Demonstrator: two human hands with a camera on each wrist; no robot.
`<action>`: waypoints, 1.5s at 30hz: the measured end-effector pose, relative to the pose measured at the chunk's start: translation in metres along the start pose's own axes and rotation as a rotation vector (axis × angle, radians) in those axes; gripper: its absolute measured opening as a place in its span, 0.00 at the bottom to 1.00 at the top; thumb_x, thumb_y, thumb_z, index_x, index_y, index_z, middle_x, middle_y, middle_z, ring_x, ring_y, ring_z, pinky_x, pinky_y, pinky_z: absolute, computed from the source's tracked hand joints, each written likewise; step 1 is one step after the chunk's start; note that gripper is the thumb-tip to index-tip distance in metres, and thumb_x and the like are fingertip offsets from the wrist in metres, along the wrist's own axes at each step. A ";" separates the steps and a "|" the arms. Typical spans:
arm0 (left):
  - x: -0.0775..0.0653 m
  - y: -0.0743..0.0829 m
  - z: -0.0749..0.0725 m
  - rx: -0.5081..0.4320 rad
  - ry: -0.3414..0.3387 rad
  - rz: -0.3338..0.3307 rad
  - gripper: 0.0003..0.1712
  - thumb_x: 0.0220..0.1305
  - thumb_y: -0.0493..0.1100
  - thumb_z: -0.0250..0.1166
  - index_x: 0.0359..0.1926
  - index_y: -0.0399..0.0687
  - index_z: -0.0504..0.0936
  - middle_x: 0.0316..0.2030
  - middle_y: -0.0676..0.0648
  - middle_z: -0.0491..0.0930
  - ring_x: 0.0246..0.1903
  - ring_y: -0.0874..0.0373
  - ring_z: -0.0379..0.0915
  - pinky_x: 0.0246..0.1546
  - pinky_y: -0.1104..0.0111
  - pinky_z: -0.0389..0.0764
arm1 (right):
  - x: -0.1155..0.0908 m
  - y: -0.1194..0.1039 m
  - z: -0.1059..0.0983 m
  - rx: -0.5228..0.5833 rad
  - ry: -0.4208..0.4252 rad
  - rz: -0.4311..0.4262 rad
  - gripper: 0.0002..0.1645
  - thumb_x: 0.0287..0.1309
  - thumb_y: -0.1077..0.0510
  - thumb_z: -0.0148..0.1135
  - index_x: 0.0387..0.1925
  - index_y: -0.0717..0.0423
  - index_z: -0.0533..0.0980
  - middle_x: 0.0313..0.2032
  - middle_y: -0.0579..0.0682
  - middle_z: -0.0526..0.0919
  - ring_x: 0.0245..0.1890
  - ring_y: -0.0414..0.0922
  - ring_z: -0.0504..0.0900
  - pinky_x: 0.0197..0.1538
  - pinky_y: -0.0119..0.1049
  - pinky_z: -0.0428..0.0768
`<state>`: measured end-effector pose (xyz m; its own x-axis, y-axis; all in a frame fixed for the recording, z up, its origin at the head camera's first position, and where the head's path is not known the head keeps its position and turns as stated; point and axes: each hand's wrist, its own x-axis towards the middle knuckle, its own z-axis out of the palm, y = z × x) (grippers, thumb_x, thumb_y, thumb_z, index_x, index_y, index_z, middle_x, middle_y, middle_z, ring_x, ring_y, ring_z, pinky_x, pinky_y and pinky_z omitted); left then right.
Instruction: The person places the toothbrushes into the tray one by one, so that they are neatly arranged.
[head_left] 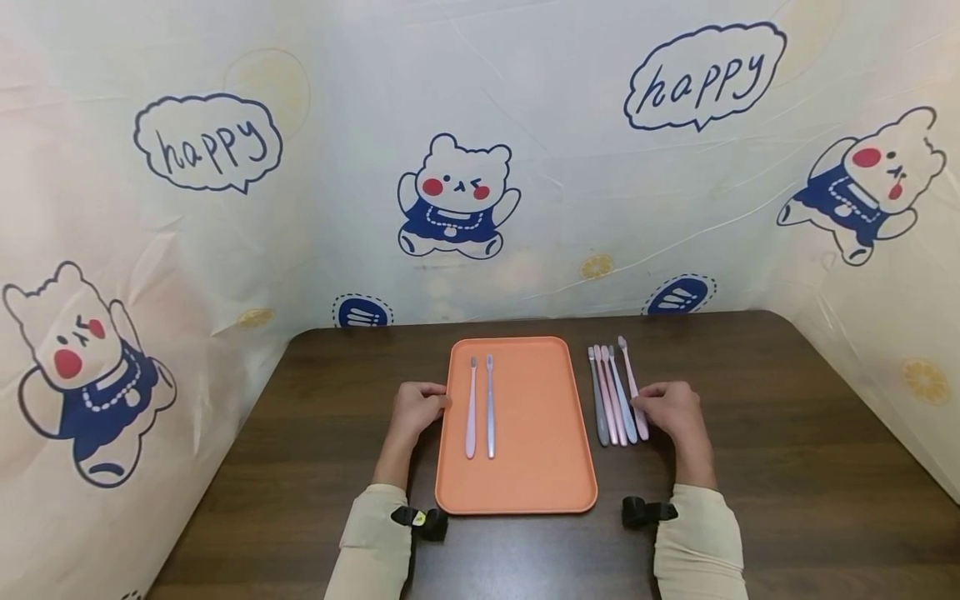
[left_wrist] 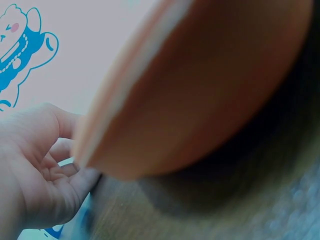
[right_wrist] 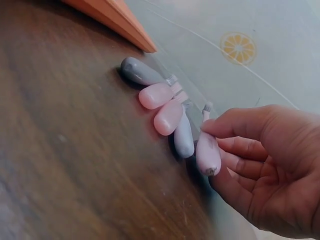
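An orange tray (head_left: 540, 417) lies on the table, and my left hand (head_left: 415, 408) pinches its left rim between thumb and fingers. Two toothbrushes lie side by side on the tray's left half, one pinkish-lilac (head_left: 471, 425) and one blue (head_left: 491, 425). Right of the tray is a row of toothbrushes: a grey one (right_wrist: 141, 72), two pink ones (right_wrist: 168, 118) and a pale blue one (right_wrist: 184, 137). At the row's right end my right hand (head_left: 675, 412) pinches a pale pink toothbrush (right_wrist: 207, 156) by its handle. That toothbrush's bristle end points toward the back.
The dark wooden table (head_left: 787, 467) extends on both sides of the tray. A printed cloth (head_left: 555, 208) with bears stands behind and beside the table. Black wrist straps (head_left: 647, 512) sit at both sleeves.
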<state>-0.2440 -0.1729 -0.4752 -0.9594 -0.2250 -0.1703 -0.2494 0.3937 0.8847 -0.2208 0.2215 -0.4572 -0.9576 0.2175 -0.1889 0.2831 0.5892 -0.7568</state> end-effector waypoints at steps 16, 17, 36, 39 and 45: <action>0.000 0.000 0.000 -0.013 0.001 -0.005 0.12 0.61 0.36 0.68 0.45 0.36 0.89 0.45 0.36 0.87 0.33 0.58 0.82 0.36 0.68 0.85 | 0.003 -0.007 0.004 0.106 0.014 -0.035 0.21 0.66 0.58 0.63 0.55 0.69 0.80 0.51 0.68 0.85 0.36 0.43 0.84 0.39 0.33 0.85; 0.000 0.000 0.000 -0.012 0.000 -0.003 0.12 0.61 0.36 0.68 0.45 0.36 0.89 0.45 0.36 0.87 0.33 0.58 0.82 0.36 0.68 0.85 | 0.003 -0.007 0.005 0.112 0.013 -0.036 0.21 0.66 0.58 0.63 0.55 0.69 0.80 0.52 0.69 0.84 0.36 0.42 0.84 0.40 0.34 0.86; 0.001 0.001 0.000 0.007 0.010 -0.006 0.12 0.60 0.38 0.69 0.44 0.37 0.89 0.44 0.37 0.86 0.33 0.57 0.81 0.35 0.68 0.85 | 0.000 -0.020 0.014 0.109 -0.001 -0.074 0.19 0.66 0.60 0.63 0.53 0.70 0.81 0.50 0.69 0.85 0.35 0.43 0.85 0.42 0.37 0.87; 0.001 0.001 0.000 0.009 0.012 0.003 0.12 0.61 0.37 0.68 0.44 0.36 0.89 0.44 0.36 0.86 0.32 0.58 0.81 0.34 0.68 0.85 | 0.000 -0.020 0.015 0.097 -0.003 -0.081 0.19 0.66 0.60 0.63 0.53 0.70 0.81 0.49 0.69 0.85 0.35 0.44 0.85 0.41 0.36 0.86; 0.001 0.001 0.000 0.011 0.013 -0.001 0.12 0.61 0.37 0.68 0.44 0.36 0.89 0.44 0.36 0.86 0.32 0.58 0.81 0.34 0.70 0.84 | -0.001 -0.022 0.019 0.072 -0.010 -0.090 0.19 0.66 0.60 0.62 0.54 0.68 0.81 0.50 0.68 0.85 0.37 0.46 0.84 0.40 0.34 0.85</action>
<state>-0.2453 -0.1729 -0.4748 -0.9573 -0.2373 -0.1651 -0.2517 0.4034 0.8797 -0.2274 0.1937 -0.4519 -0.9796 0.1583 -0.1236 0.1913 0.5485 -0.8140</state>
